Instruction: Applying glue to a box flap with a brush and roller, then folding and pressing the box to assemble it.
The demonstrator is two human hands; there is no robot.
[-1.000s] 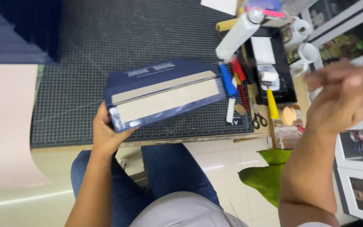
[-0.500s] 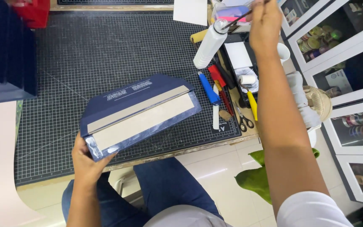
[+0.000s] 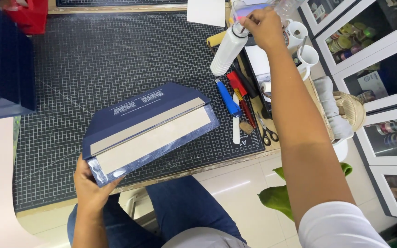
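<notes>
At the far left of the desk (image 3: 217, 167) a stack of dark blue boxes (image 3: 1, 69) stands, and a red box (image 3: 26, 16) is behind it; what is inside them cannot be seen. The left hand (image 3: 90, 186) is closed on the near corner of a dark blue cover (image 3: 148, 131), thumb on top, and keeps it tilted over the front edge of the cutting mat (image 3: 93, 59). The cover is folded, its inner side shows two long grey board strips, and the blue paper around them looks shiny and wrinkled at the held corner. To the right a white bottle (image 3: 228, 50) lies leaning near a blue knife (image 3: 228, 98), red tools and scissors (image 3: 267, 133). The right hand (image 3: 265, 27) is reached far up to a small clear container (image 3: 249, 9) with something pink inside; its fingers are curled there on a thin stick, but I cannot tell what exactly. Beside it stand two white cups (image 3: 302, 46). At the far right glass cabinets (image 3: 373, 69) hold small jars and rolls.
</notes>
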